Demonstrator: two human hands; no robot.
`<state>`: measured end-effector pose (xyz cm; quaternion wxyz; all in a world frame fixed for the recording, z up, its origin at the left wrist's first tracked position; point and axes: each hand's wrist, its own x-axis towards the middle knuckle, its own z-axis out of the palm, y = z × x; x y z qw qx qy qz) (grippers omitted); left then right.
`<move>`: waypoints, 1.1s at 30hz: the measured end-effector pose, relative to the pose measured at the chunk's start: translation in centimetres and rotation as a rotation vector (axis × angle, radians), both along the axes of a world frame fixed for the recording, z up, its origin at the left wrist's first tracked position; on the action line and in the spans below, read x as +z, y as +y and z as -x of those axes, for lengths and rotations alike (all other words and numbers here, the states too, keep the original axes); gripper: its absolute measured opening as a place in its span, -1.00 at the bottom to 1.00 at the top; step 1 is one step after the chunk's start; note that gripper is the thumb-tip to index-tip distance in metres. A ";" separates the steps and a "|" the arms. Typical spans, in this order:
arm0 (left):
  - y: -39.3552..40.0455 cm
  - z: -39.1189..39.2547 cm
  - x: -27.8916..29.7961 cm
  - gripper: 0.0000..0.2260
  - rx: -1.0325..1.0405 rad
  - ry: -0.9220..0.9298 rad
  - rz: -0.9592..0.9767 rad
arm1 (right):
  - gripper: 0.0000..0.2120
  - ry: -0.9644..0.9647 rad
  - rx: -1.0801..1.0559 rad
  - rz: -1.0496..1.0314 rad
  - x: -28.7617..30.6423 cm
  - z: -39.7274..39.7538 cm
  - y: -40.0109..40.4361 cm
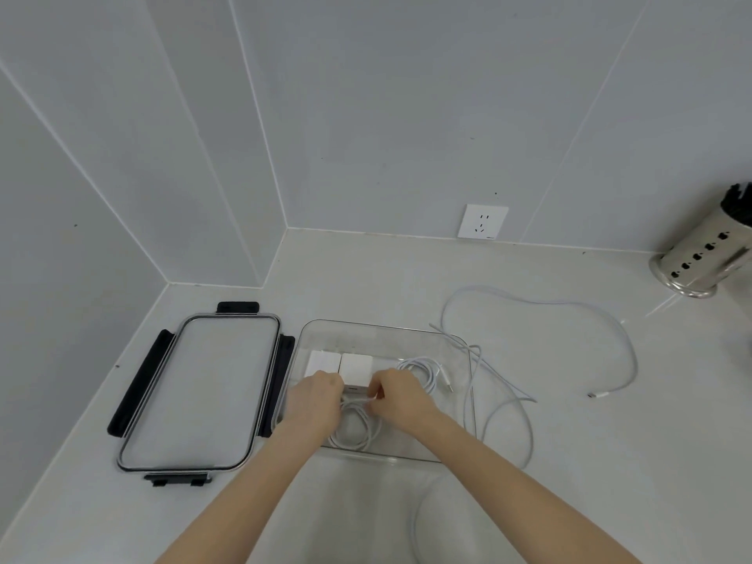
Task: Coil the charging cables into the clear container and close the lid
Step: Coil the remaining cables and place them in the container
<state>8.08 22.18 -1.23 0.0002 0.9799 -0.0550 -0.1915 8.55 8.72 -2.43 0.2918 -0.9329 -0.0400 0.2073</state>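
Both hands are down inside the clear container [382, 331], which sits on the pale counter [407, 274] with no top on it. The left hand [315, 394] is at the left side of the container, with its fingers curled down onto a loop of white cable [352, 431]; how tight it holds I cannot tell. The right hand [401, 394] is just beside it, and its thumb and fingers pinch the same white cable near its end. That cable lies in round loops on the container floor, under and between the two hands. Two white charger blocks [339, 366] stand side by side at the back left of the container, just behind the hands. A second coiled cable [425, 370] lies in the back right part of the container, with a plug end sticking out beside it. A long white cable [569, 309] runs over the right wall of the container and snakes out across the counter to the right, ending in a small plug. The lid [199, 392] lies flat on the counter just to the left of the container, with black clips on its edges. A white wall socket [482, 221] is on the wall behind the container. A shiny metal holder [702, 258] with holes stands far to the right of the container.
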 end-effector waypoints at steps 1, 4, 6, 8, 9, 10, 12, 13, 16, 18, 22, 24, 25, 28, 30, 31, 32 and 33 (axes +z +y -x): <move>-0.2 -0.1 0.3 -0.81 -0.003 -0.001 0.010 | -0.78 -0.017 0.010 -0.015 0.9 0.0 -0.2; -1.3 -0.6 1.8 -0.81 -0.001 -0.041 0.118 | -0.80 -0.157 0.001 -0.151 5.1 -0.2 -2.0; -2.7 -0.8 3.2 -0.77 -0.015 -0.084 0.255 | -0.84 -0.251 -0.073 -0.281 8.3 -0.2 -4.0; -4.6 -0.6 4.6 -0.77 -0.050 -0.108 0.431 | -0.86 -0.309 -0.176 -0.380 10.7 -0.1 -6.7; -5.6 -0.4 5.2 -0.78 -0.063 -0.107 0.524 | -0.86 -0.327 -0.230 -0.409 11.4 0.0 -8.2; -6.7 -0.1 5.6 -0.79 -0.067 -0.093 0.614 | -0.86 -0.337 -0.284 -0.426 11.7 0.2 -9.7; -8.7 0.3 6.0 -0.79 -0.052 -0.042 0.736 | -0.86 -0.323 -0.388 -0.431 11.5 0.7 -12.5; -9.6 0.5 6.0 -0.76 -0.038 -0.017 0.759 | -0.86 -0.300 -0.439 -0.419 11.1 1.1 -13.7; -11.7 0.9 5.5 -0.67 -0.003 0.030 0.715 | -0.82 -0.191 -0.524 -0.290 8.4 2.1 -16.3; -12.4 1.1 5.1 -0.72 -0.020 0.018 0.679 | -0.73 -0.108 -0.516 -0.165 6.0 3.0 -17.3; -12.6 1.5 4.3 -0.86 -0.027 0.002 0.770 | -0.57 0.088 -0.483 -0.096 2.4 4.7 -17.4; -12.4 1.5 4.3 -0.86 -0.001 0.017 0.849 | -0.62 0.123 -0.518 -0.121 1.8 5.1 -16.8; -12.4 1.5 4.4 -0.84 0.001 0.014 0.870 | -0.65 0.103 -0.555 -0.134 1.5 5.2 -16.5; -12.4 1.0 5.3 -0.79 0.004 -0.019 0.925 | -0.63 0.093 -0.653 -0.152 0.8 5.1 -16.0; -12.5 0.6 6.2 -0.82 0.020 -0.040 1.018 | -0.65 0.096 -0.680 -0.170 0.5 5.0 -16.0; -12.4 0.3 6.8 -0.83 0.025 -0.065 1.058 | -0.71 0.060 -0.692 -0.195 0.4 4.9 -16.0; -12.3 0.0 7.2 -0.84 0.026 -0.092 1.084 | -0.75 0.008 -0.707 -0.242 0.6 5.0 -15.9; -12.2 -0.3 7.6 -0.84 0.023 -0.120 1.098 | -0.73 -0.043 -0.723 -0.316 1.0 5.0 -15.8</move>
